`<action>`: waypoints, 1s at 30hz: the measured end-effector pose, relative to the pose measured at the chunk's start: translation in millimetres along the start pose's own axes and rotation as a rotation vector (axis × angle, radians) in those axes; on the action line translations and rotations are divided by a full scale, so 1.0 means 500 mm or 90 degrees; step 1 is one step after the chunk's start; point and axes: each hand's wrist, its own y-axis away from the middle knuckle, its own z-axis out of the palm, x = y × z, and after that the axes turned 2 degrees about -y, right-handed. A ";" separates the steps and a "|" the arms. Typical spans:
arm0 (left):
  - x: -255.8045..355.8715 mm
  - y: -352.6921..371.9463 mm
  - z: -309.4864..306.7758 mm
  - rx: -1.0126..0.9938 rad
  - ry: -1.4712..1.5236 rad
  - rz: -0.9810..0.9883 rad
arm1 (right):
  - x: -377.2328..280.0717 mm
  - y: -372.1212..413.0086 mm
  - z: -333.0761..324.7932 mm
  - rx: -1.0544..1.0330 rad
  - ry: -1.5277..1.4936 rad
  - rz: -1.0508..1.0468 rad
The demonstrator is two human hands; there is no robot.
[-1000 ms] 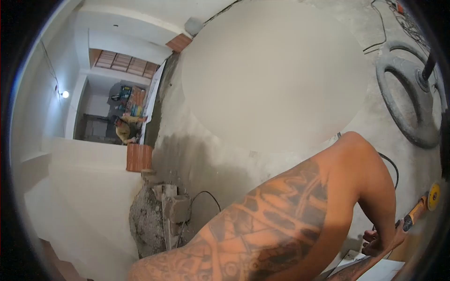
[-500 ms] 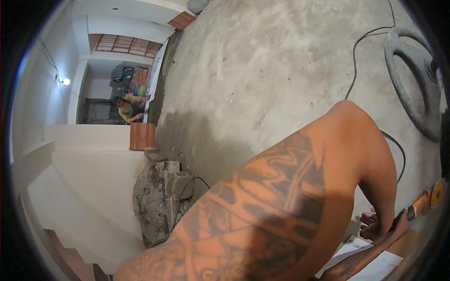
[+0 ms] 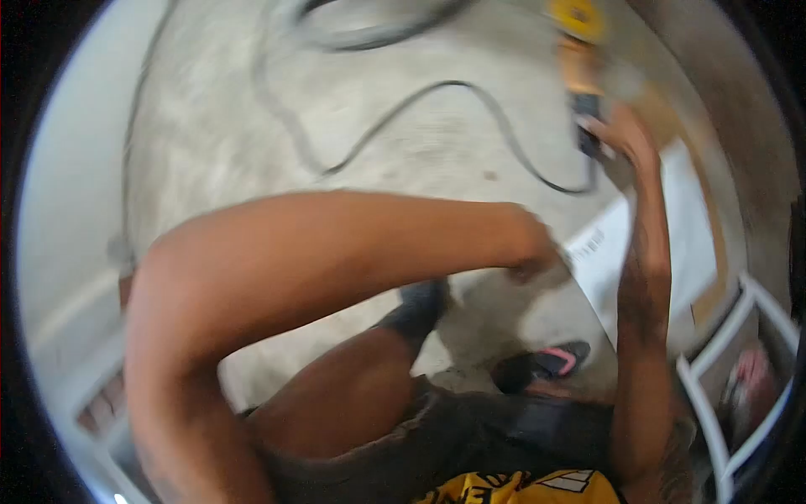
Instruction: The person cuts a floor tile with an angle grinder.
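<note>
Because motion blurs my view, I can judge the progress only roughly. I have the right hand (image 3: pixel 625 139) wrapped around the dark handle of the angle grinder (image 3: pixel 579 71), its yellow disc (image 3: pixel 578 18) pointing away from me, above the floor and apart from the white sheet (image 3: pixel 688 227). The left hand (image 3: pixel 531 244) is curled near the sheet's edge; whether it grips anything, I can't tell. The power cord (image 3: pixel 453 84) trails from the handle. I make out no finished cut on the sheet, so I'd judge the tool work on it not visibly advanced, with any cutting or trimming left to do.
</note>
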 end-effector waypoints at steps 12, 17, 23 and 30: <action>0.089 -0.002 -0.086 -0.086 -0.005 0.043 | 0.428 0.271 -0.212 0.125 0.218 -0.015; 0.062 -0.123 -0.155 0.013 -0.091 0.059 | 0.772 0.485 -0.026 -0.117 0.064 0.143; 0.032 -0.317 -0.264 0.326 -0.019 -0.142 | 0.722 0.703 0.129 -0.078 -0.131 0.434; 0.091 -0.434 -0.134 0.738 0.265 -0.208 | 0.707 0.724 0.196 -0.042 -0.298 0.489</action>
